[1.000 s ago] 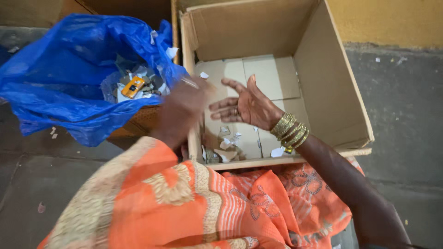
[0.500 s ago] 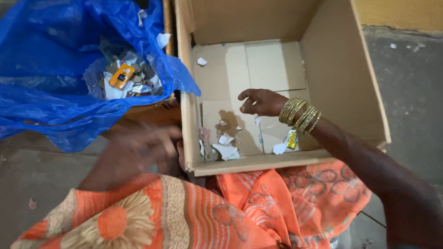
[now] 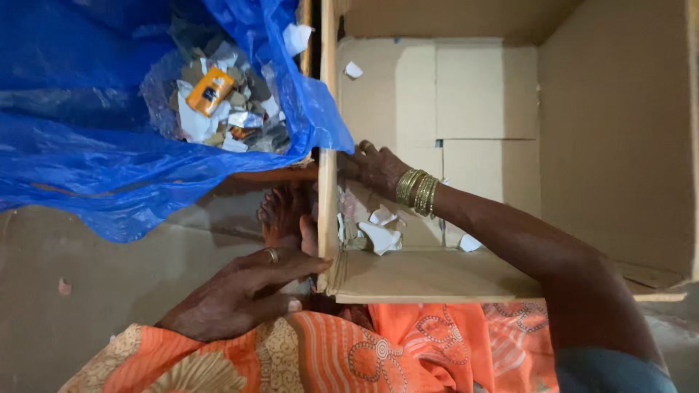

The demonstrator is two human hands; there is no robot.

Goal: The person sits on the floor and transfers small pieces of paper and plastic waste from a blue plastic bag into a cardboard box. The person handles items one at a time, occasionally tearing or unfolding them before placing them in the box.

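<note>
I look down at an open cardboard box (image 3: 510,276) on the grey floor (image 3: 87,291), close against my orange patterned clothing (image 3: 408,349). My right hand (image 3: 375,167), gold bangles (image 3: 416,193) on its wrist, reaches inside the box and presses against the inner face of its left wall; its grip curls onto the wall's top edge. My left hand (image 3: 244,295), wearing a ring (image 3: 271,255), grips the box's near left corner from outside, fingers wrapped onto the cardboard. White paper scraps (image 3: 378,233) lie on the box bottom near my right wrist. Beside the box on the left sits a blue plastic bag (image 3: 95,160) holding torn wrappers and a small orange packet (image 3: 210,91).
</note>
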